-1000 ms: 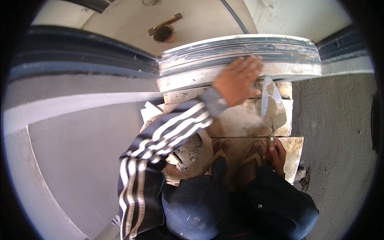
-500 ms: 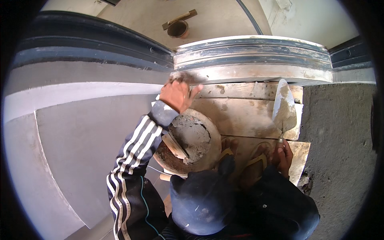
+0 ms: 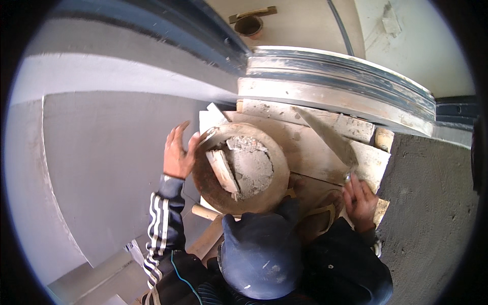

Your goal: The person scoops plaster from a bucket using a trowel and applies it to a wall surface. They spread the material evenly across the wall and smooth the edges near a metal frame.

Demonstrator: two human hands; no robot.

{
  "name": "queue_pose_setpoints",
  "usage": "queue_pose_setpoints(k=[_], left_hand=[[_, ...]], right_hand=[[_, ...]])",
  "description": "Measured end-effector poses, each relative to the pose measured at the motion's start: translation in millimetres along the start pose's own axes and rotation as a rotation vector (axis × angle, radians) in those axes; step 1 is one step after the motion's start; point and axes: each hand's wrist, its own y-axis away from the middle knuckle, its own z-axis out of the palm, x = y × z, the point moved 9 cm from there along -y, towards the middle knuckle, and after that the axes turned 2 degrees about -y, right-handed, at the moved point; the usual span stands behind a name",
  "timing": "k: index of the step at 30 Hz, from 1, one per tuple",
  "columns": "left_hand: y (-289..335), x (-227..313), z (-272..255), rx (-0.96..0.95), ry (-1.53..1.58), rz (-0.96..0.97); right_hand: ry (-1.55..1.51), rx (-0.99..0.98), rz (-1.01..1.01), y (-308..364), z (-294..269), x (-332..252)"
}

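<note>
My left hand (image 3: 179,156) is at the left side of a round basin (image 3: 280,161), its fingers apart and its thumb close to the rim; whether it touches cannot be told. Grey mortar (image 3: 253,170) lies in the basin. A wooden block, perhaps a float (image 3: 221,170), leans inside on the left. In my right hand (image 3: 361,202) is the handle of a pointed trowel (image 3: 329,138). Its blade points forward and left over the planks, smeared with mortar.
Pale wooden planks (image 3: 305,147) carry the basin. Ahead runs a dark and white sill (image 3: 335,76), with a bucket (image 3: 249,26) and a wooden float (image 3: 254,14) on the floor beyond. A smooth grey wall (image 3: 117,152) stands left; rough grey plaster (image 3: 427,193) spreads right.
My left hand has come back from the sill to the basin's left side. The trowel has swung from pointing straight ahead to pointing forward-left. The view has turned.
</note>
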Motion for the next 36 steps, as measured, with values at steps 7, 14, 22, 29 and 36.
queue_pose_setpoints(k=[7, 14, 22, 29, 36], left_hand=[[161, -91, 65, -0.435, 0.750, -0.898], [177, -92, 68, -0.337, 0.448, -0.686], [198, -105, 82, -0.269, 0.583, -0.684], [180, -88, 85, -0.274, 0.738, -0.663], [175, -83, 80, -0.263, 0.787, -0.690]], right_hand=[[0.313, -0.326, -0.222, -113, 20, -71], [0.402, -0.272, -0.293, -147, 61, -96], [0.446, -0.480, -0.377, -146, 50, -104], [0.505, -0.286, -0.322, -157, 55, -100], [0.366, -0.352, -0.321, -142, 39, -85]])
